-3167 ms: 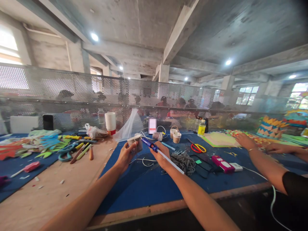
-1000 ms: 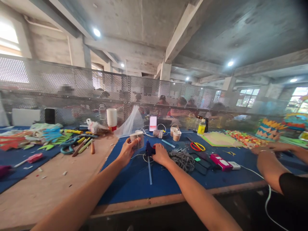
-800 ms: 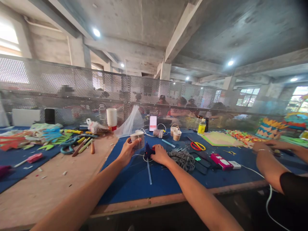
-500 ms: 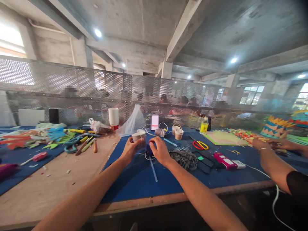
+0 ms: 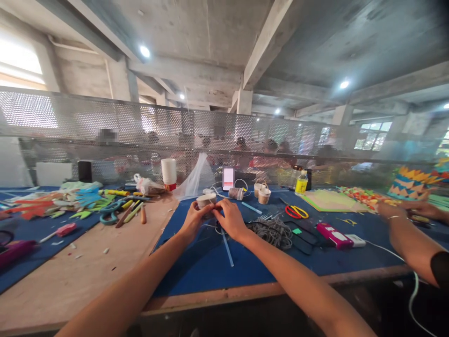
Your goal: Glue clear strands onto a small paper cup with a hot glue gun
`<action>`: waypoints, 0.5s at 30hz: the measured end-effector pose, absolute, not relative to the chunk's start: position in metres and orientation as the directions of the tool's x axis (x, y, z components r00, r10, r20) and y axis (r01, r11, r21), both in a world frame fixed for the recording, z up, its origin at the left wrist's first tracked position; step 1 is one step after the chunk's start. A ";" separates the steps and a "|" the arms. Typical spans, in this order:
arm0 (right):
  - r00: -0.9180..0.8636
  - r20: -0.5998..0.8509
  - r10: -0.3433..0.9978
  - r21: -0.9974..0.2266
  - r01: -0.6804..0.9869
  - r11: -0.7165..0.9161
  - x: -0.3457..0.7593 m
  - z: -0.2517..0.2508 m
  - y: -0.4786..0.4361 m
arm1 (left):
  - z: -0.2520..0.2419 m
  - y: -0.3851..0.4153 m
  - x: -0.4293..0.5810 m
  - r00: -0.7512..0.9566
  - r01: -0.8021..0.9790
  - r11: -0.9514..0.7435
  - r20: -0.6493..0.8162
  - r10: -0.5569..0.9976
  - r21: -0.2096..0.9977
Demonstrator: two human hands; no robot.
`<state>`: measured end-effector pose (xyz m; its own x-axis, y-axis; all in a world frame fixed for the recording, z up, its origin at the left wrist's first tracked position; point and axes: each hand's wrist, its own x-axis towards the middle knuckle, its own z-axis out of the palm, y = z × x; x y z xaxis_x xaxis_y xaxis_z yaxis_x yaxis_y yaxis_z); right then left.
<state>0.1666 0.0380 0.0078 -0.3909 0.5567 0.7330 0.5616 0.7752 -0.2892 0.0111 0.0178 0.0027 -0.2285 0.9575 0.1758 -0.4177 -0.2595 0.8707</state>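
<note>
A small pale cup (image 5: 206, 199), its side partly covered by fingers, is held above the blue mat. My left hand (image 5: 193, 221) is closed around its left side, thumb across the front. My right hand (image 5: 229, 219) has its thumb and forefinger pinched against the cup's right front side, close to the left thumb. Whether a thin strand lies between those fingertips is too small to tell. Just behind are a spool of twine (image 5: 236, 193) and a small cord-wrapped cup with a handle (image 5: 264, 196). Below the hands lies a clear glue stick (image 5: 227, 248).
Right of my hands lie a grey cord bundle (image 5: 275, 234), red-yellow scissors (image 5: 296, 212) and a magenta box (image 5: 334, 235). A lit phone (image 5: 228, 179) stands behind. Tools and a paper-cup stack (image 5: 169, 171) are leftward. A co-worker's arm (image 5: 409, 238) reaches in at right.
My right hand has moved in from just beside the cup and now touches its side. The cup is tipped differently, showing more of its pale top. The whole view has shifted slightly.
</note>
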 end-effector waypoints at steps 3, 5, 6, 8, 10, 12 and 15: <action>-0.370 0.763 0.531 -0.294 0.533 0.794 0.167 0.002 0.040 | 0.002 0.018 0.011 -0.220 -0.412 -0.251 0.171 0.960 0.876; -0.347 0.779 0.522 -0.308 0.514 0.800 0.167 -0.002 0.040 | 0.001 0.019 0.010 -0.219 -0.411 -0.248 0.169 0.961 0.877; -0.334 0.787 0.519 -0.316 0.504 0.803 0.167 -0.003 0.041 | 0.000 0.019 0.010 -0.215 -0.409 -0.251 0.175 0.961 0.877; -0.310 0.802 0.511 -0.329 0.485 0.811 0.167 -0.005 0.042 | -0.002 0.020 0.009 -0.201 -0.396 -0.258 0.191 0.961 0.881; -0.291 0.815 0.502 -0.335 0.471 0.816 0.168 -0.004 0.042 | -0.003 0.019 0.010 -0.186 -0.379 -0.260 0.202 0.961 0.888; -0.278 0.822 0.497 -0.340 0.462 0.819 0.169 -0.004 0.042 | -0.002 0.018 0.011 -0.176 -0.367 -0.261 0.209 0.962 0.893; -0.267 0.824 0.500 -0.350 0.455 0.819 0.171 -0.003 0.040 | 0.000 0.015 0.013 -0.161 -0.369 -0.263 0.218 0.963 0.891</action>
<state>0.1711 0.0400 -0.0029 -0.2666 0.5005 0.8237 0.4552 0.8187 -0.3501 0.0132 0.0149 -0.0002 -0.1609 0.9627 0.2176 -0.3690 -0.2632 0.8914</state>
